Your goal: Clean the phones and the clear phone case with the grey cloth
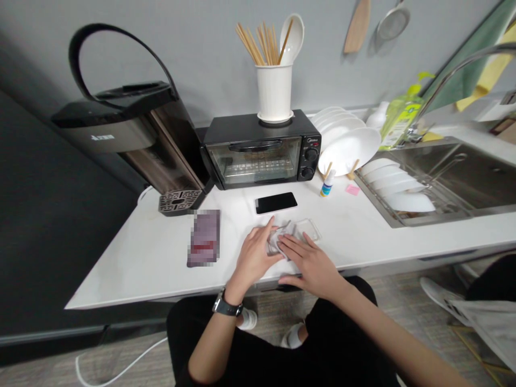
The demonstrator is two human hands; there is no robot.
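Observation:
A clear phone case (313,230) lies on the white counter near its front edge, partly covered by a light grey cloth (284,246). My left hand (255,253) steadies the left end of the case, thumb and fingers around it. With its fingers stretched over the cloth, my right hand (312,264) presses it against the case. Just behind them a black-screened phone (276,202) lies flat. A small spray bottle (327,184) stands farther back on the right, beside a pink slip (352,190).
A water dispenser (145,140) stands at the left, near a blurred purple item (205,236). Behind the phone is a toaster oven (258,156) topped by a white utensil holder (274,91). Plates (350,150) and a sink (463,177) with bowls are at the right. Another person's shoe (441,298) shows below.

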